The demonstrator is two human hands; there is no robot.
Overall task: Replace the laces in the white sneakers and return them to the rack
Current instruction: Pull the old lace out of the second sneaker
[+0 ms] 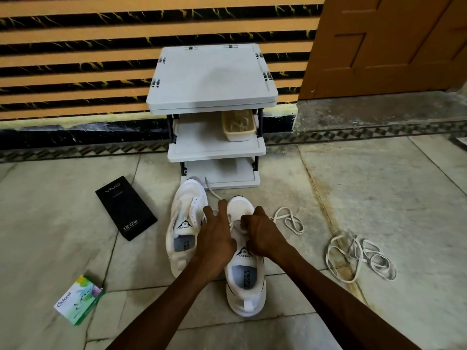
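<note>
Watching through the head camera, I judged the job to be in the lacing step, not yet the return. Both white sneakers stood on the floor [379, 185] just near of the rack [212, 79], toes pointing away. The left sneaker [185, 223] sat a little farther off, its toe touching or almost touching the bottom shelf, and the right sneaker [246, 286] was nearer to me.

Both hands worked over the front of the right sneaker. The left hand [217, 233] had its fingers stretched and spread over the gap between the two shoes, closed round nothing that I could see, though a lace end [211, 190] ran from near its fingertips toward the rack. The right hand [260, 233] was curled tight over the eyelets and seemed to pinch the lace [289, 221], whose slack lay in loops on the floor just right of the shoe. The eyelets themselves were hidden under the hands, so I could not tell how many rows were threaded.

A tangle of loose laces [358, 258] lay farther right, well apart from the shoes. A basket [238, 127] stood on the right of the middle shelf. A black box [126, 208] and a green box [79, 300] lay to the left.

As I read it, the next move called for feeding the lace tip through the next eyelet and drawing the slack in evenly, with the left hand steadying the shoe. Only with both shoes laced would the rack's bare shelves come into it.
</note>
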